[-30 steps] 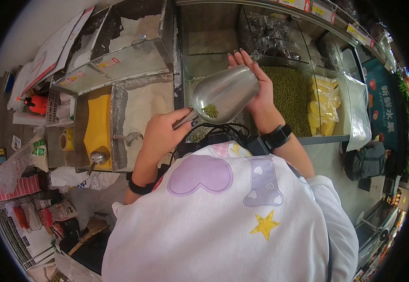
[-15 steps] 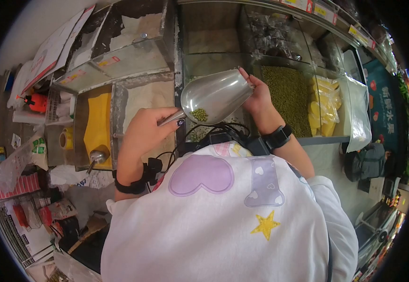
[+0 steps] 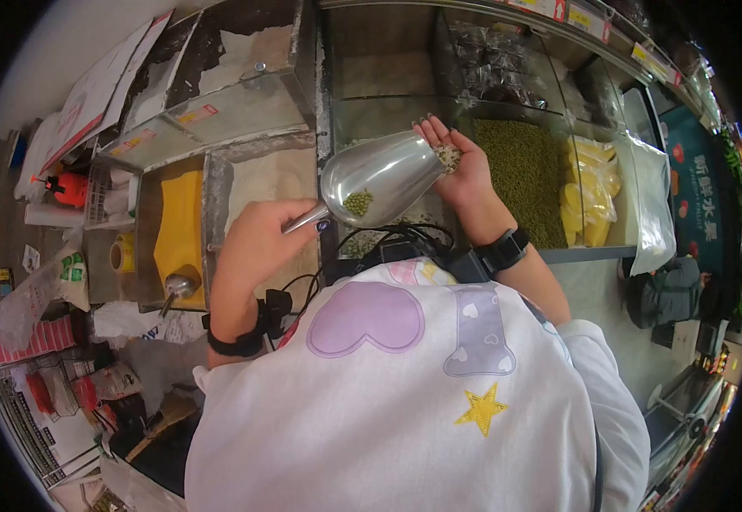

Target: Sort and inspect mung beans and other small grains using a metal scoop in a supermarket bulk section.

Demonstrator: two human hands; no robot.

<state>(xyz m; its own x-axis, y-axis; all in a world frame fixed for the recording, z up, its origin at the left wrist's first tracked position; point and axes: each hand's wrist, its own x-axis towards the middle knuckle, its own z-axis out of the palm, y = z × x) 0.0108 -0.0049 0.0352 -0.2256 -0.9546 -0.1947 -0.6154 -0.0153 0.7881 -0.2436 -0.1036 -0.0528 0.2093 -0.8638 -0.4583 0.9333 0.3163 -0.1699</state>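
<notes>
My left hand (image 3: 261, 241) is closed round the handle of a shiny metal scoop (image 3: 379, 166). A small heap of green beans (image 3: 359, 202) lies inside the scoop. At the scoop's narrow rear end, my right hand (image 3: 470, 171) is palm up and loosely cupped, fingers extended, holding a little pile of pale mixed grains (image 3: 448, 157). Both hands are above a clear-sided bin (image 3: 395, 111). Pale and green bits at the bottom of that bin show partly, behind the scoop.
A bin of green beans (image 3: 517, 171) adjoins on the right, then yellow packets (image 3: 591, 188). On the left are a bin of white powder (image 3: 273, 179) and a yellow-lined bin (image 3: 179, 218) with another metal scoop (image 3: 180, 287). Black cables (image 3: 405, 229) hang before my chest.
The scoop has shifted slightly left with my left hand. My right hand's fingers have spread out from the scoop's end, and pale grains now show in its palm.
</notes>
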